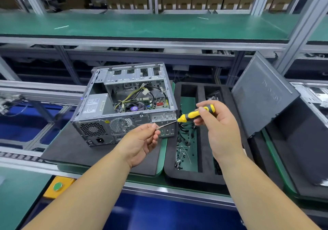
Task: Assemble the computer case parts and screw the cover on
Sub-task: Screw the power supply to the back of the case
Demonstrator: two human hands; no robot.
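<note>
Right hand [215, 121] grips screwdriver [196, 114]; case [124, 103] labels seemingly unreadable.

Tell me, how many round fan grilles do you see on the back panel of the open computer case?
2: one grille at the left above the power socket, one grille right of it, near the middle. Others may be hidden.

Nothing really readable here tbh. The computer case [124, 105] has a printed sticker [93, 104] on its power supply, around 9 o'clock, too blurry. Raised lettering on the dark cover [262, 95] is illegible.
</note>
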